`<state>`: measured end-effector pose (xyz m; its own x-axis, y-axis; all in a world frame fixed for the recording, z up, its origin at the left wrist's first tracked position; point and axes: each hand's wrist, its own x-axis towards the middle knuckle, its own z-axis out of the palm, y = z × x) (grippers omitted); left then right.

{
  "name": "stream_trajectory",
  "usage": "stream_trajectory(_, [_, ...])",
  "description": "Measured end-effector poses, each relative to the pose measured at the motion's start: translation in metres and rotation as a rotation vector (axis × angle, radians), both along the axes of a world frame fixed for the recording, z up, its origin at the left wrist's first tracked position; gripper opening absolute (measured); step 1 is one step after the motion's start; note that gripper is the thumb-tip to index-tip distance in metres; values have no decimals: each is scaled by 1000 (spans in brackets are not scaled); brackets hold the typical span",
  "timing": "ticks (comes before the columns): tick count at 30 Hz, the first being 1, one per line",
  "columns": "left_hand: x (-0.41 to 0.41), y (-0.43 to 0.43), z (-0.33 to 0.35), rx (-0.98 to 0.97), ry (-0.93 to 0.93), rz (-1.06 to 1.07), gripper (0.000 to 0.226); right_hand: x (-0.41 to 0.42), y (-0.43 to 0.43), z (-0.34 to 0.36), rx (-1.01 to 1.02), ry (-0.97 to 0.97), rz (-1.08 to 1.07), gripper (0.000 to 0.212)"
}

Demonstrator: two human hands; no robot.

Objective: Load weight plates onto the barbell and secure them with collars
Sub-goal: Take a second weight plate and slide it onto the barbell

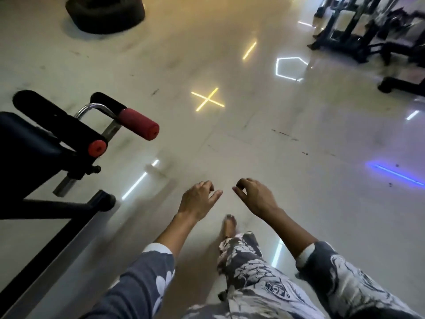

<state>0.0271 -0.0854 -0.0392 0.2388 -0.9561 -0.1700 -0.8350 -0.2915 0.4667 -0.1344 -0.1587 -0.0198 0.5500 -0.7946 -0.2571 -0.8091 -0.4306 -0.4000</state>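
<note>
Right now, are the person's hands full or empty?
Empty. The left hand and right hand hang over bare floor, fingers loosely curled, holding nothing.

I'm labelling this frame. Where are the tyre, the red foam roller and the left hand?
tyre (105, 14), head view, top sidewall.
red foam roller (139, 124), head view, mid-length.
left hand (196, 200), head view, back of hand.

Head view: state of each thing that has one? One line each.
left hand: empty, fingers loosely curled, held over the floor
right hand: empty, fingers curled
bare foot: on the floor, stepping forward
bench: unoccupied, red foam rollers bare
tyre: lying flat on the floor
barbell, plates, collars: not in view
</note>
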Motion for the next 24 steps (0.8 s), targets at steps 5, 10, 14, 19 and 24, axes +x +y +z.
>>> stream_trajectory(5, [71,-135,9,60,-50,25,35,74,-145,4,51,-6,43,35])
stream_trajectory(10, [153,-250,17,13,-11,113,34,163,-270,12,89,-21,135,35])
stream_trajectory(14, [232,-333,0,26,18,204,34,249,-367,6,92,17,230,34])
stream_trajectory(19, [350,-448,-14,-21,59,264,35,367,-475,-2,92,47,240,33])
stream_trajectory(24, [469,-539,5,-50,97,349,35,493,-575,11,96,85,305,31])
